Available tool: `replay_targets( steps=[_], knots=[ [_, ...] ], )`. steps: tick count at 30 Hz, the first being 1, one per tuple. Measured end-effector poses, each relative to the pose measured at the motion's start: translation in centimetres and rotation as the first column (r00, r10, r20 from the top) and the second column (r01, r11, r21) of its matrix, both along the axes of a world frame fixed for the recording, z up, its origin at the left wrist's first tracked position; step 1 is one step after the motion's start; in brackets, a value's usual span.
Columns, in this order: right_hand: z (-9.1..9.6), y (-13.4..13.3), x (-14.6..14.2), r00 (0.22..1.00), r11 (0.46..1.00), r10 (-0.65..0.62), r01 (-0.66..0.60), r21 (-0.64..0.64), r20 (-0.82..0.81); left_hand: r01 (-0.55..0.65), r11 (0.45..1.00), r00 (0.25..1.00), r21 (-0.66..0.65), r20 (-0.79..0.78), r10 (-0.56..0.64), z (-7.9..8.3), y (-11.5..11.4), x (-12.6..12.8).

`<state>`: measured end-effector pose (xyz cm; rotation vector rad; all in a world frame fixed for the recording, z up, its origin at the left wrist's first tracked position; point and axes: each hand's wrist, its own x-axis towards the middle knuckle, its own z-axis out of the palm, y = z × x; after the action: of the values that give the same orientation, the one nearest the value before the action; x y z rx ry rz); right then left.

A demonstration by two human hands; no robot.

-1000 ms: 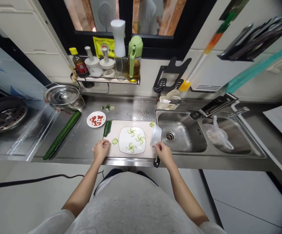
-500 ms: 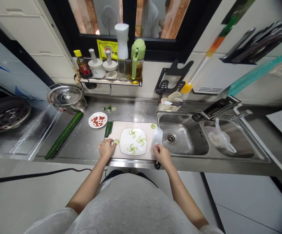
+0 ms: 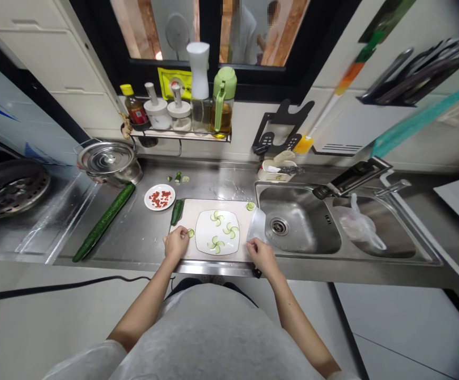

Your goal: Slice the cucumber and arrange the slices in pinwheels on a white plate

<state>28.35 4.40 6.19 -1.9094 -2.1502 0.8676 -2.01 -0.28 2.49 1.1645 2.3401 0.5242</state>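
Observation:
A white squarish plate (image 3: pixel 204 244) lies on the pale cutting board (image 3: pixel 187 208), bearing three pinwheels of thin cucumber slices (image 3: pixel 231 230). At the board's left edge, my left hand (image 3: pixel 176 243) has its fingers bent together against a small stack of cucumber slices (image 3: pixel 191 233). My right hand (image 3: pixel 261 255) is closed in a pinch between the plate and the knife; whatever its fingertips hold is hidden. Along the right side of the board rests the knife (image 3: pixel 256 224), its handle partly covered by that hand. A cut cucumber piece (image 3: pixel 177 212) touches the upper left corner.
Left of the board are a small plate (image 3: pixel 147 205) of red bits, a whole cucumber (image 3: pixel 104 222) and a lidded steel pot (image 3: pixel 124 171). The double sink (image 3: pixel 304 243) is to the right, with a plastic bag (image 3: pixel 358 227). Bottles stand on the shelf (image 3: pixel 181 136).
My left hand has shifted slightly right and its fingers have drawn together by the cucumber slices. My right hand's fingers have curled in a little more. The plate's arrangement looks the same.

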Motion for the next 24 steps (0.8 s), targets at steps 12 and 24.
replay_targets(
  steps=[12,24],
  knots=[
    [2.0,1.2,-8.4,0.881,0.992,0.108,-0.126,-0.009,-0.460,-0.191,0.955,0.627,0.228,0.777,-0.060,3.8,1.3,0.0],
    [2.6,1.5,-12.3,0.844,0.958,0.280,-0.214,0.191,-0.457,-0.183,0.927,0.590,0.327,0.791,-0.163,4.2,1.1,3.0]
  ],
)
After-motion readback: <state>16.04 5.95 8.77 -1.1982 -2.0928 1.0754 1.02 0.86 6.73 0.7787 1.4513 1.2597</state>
